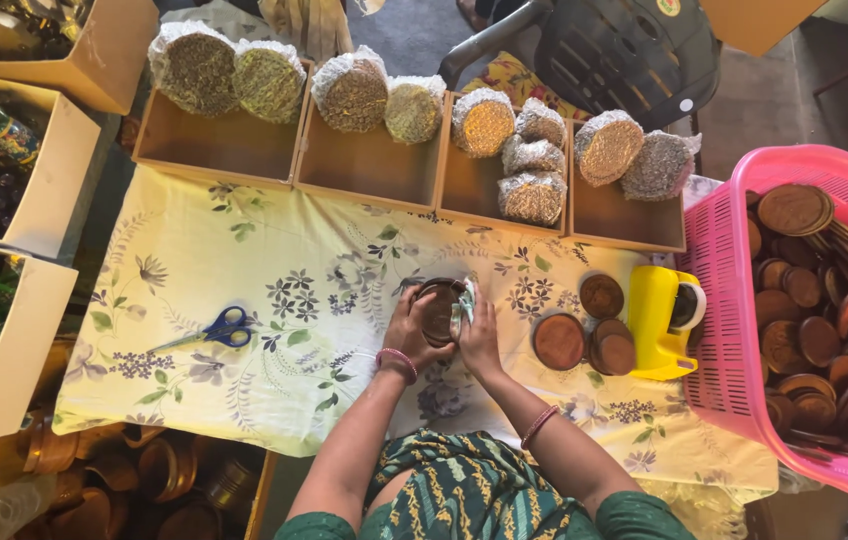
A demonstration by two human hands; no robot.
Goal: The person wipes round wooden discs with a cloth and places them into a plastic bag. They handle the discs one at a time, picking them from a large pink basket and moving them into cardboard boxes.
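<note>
Both hands grip a round brown metal plate [438,310] beside the yellow tape dispenser [662,320]; left hand [411,330] clasps its rim; right hand [477,335] presses a crumpled clear wrap [463,305] onto it; wrapping looks underway; smoothing likely needs firm pressure.

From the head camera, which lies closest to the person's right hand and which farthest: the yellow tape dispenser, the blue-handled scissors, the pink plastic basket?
From the right hand:
1. Yellow tape dispenser, to its right.
2. Blue-handled scissors, across to the left.
3. Pink plastic basket, at the far right edge.
</note>
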